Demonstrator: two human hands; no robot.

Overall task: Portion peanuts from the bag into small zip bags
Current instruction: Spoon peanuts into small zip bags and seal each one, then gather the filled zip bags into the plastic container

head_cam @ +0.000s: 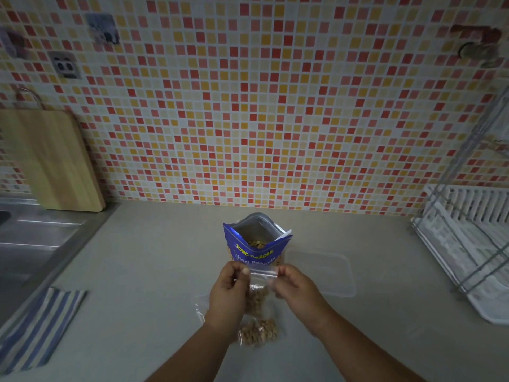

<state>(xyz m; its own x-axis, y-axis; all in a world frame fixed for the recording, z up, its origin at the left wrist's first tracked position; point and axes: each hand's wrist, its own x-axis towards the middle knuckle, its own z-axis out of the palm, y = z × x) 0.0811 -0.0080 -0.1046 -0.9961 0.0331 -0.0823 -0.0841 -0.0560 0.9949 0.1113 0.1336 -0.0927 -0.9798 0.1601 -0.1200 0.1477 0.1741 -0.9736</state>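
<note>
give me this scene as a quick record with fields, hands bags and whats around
left hand: pinches held zip bag at its top left corner
right hand: pinches its top right corner
held zip bag: clear, peanuts inside
peanut bag: blue, open, upright on the counter behind the hands
second zip bag: filled, lying on the counter
around: clear container right, striped cloth left, dish rack far right

Zip bag point(260, 282) top corners behind hands point(228, 288) point(294, 285)
</note>
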